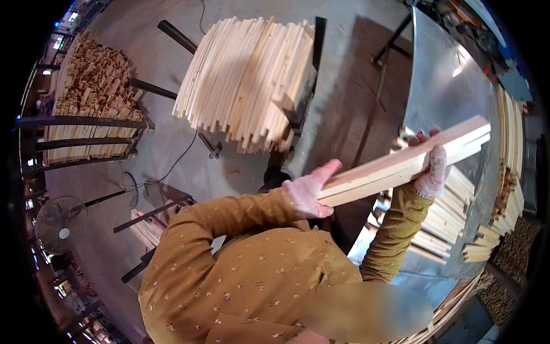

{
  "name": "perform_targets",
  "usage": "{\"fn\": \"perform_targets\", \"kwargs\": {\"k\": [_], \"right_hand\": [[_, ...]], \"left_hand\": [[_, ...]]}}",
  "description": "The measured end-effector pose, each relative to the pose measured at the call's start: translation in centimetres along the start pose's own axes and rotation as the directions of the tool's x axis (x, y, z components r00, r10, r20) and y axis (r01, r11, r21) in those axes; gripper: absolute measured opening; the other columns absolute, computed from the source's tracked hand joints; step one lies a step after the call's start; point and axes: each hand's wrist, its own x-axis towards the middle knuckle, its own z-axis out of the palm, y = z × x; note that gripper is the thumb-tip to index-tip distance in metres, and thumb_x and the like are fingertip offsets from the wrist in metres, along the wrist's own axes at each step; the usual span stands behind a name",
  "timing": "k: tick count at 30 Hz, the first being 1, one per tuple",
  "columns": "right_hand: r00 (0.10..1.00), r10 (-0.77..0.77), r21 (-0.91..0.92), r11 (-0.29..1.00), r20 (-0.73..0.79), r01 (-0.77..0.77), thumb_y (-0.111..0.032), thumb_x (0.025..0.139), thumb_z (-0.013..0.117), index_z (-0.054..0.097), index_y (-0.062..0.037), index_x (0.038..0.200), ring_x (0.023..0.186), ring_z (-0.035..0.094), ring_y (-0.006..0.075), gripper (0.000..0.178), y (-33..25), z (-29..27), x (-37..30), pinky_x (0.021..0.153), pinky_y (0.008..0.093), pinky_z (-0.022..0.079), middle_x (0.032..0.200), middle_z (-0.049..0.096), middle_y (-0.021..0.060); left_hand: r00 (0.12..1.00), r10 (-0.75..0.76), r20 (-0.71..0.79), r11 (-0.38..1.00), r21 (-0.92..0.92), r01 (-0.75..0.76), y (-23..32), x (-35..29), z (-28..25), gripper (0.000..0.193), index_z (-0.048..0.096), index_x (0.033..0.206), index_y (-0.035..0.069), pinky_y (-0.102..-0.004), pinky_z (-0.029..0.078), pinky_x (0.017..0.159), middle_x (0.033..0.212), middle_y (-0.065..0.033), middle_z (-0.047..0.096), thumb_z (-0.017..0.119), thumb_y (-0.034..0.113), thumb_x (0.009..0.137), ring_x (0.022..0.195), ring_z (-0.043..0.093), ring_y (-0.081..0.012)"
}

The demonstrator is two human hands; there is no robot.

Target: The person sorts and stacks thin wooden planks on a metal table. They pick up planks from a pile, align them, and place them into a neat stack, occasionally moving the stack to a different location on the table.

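Several pale wooden strips (395, 166), stacked together in a small bundle, are held in front of my body and slant up to the right. My left hand (312, 190), in a pinkish-white knit glove, grips their near left end, its thumb along the upper side. Farther along, my right hand (432, 172) is wrapped round the bundle close to the other end, fingertips showing above and below the wood. Beneath the bundle, more loose strips (438, 229) lie on a shiny metal-topped table (441, 74).
A large stack of long strips (240, 80) rests on a dark metal rack (177, 37) ahead. At the left stand a crate of short wood pieces (94, 86) and a fan (64, 232). A cable (180, 157) runs over the floor. More strips (510, 137) line the table's far right edge.
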Motion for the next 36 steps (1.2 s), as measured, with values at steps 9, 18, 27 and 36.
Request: {"fn": "perform_targets", "kwargs": {"k": [9, 18, 27, 36], "right_hand": [[0.941, -0.127, 0.156, 0.984, 0.313, 0.081, -0.004, 0.088, 0.065, 0.041, -0.0111, 0.128, 0.085, 0.054, 0.0122, 0.047, 14.9, 30.3, 11.6, 0.074, 0.0242, 0.046, 0.098, 0.052, 0.0032], [0.978, 0.023, -0.564, 0.814, -0.207, -0.138, -0.008, 0.089, 0.066, 0.05, -0.0055, 0.131, 0.086, 0.057, 0.0137, 0.044, 13.6, 15.2, 0.8, 0.079, 0.0292, 0.051, 0.098, 0.059, 0.0028], [0.509, -0.429, -0.659, 0.588, -0.746, -0.47, -0.01, 0.093, 0.063, 0.05, -0.0044, 0.135, 0.089, 0.056, 0.0122, 0.044, 6.4, -7.9, -17.2, 0.074, 0.0273, 0.052, 0.1, 0.059, 0.0048], [0.273, -0.191, -0.331, 0.433, -0.943, -0.838, -0.054, 0.087, 0.055, 0.047, 0.0045, 0.133, 0.125, 0.051, 0.0414, 0.075, 6.5, -22.9, -12.8, 0.107, 0.0427, 0.038, 0.134, 0.051, 0.0307]], "left_hand": [[0.654, 0.164, -0.739, 0.985, 0.162, -0.064, -9.9, -0.3, -28.7, 0.069, 0.042, 0.137, 0.001, -0.0388, 0.048, 0.095, 0.123, -0.0142, 0.053, 0.076, 0.017, 0.078, 0.113, 0.055, -0.0285], [0.711, -0.211, -0.671, 0.422, 0.593, 0.685, -26.7, 5.6, -44.1, 0.053, 0.059, 0.12, 0.002, -0.0431, 0.051, 0.086, 0.107, -0.0197, 0.065, 0.073, 0.036, 0.082, 0.098, 0.062, -0.0363], [0.251, 0.278, -0.927, 0.816, 0.366, 0.447, -19.2, 2.1, -43.9, 0.061, 0.044, 0.132, -0.003, -0.0372, 0.049, 0.085, 0.115, -0.0188, 0.057, 0.059, 0.043, 0.094, 0.099, 0.058, -0.0296], [0.934, -0.104, -0.342, 0.991, -0.118, 0.067, -7.4, 17.6, 3.0, 0.054, 0.044, 0.139, 0.007, -0.0372, 0.04, 0.101, 0.13, -0.0125, 0.049, 0.064, 0.026, 0.092, 0.115, 0.049, -0.0243]]}}
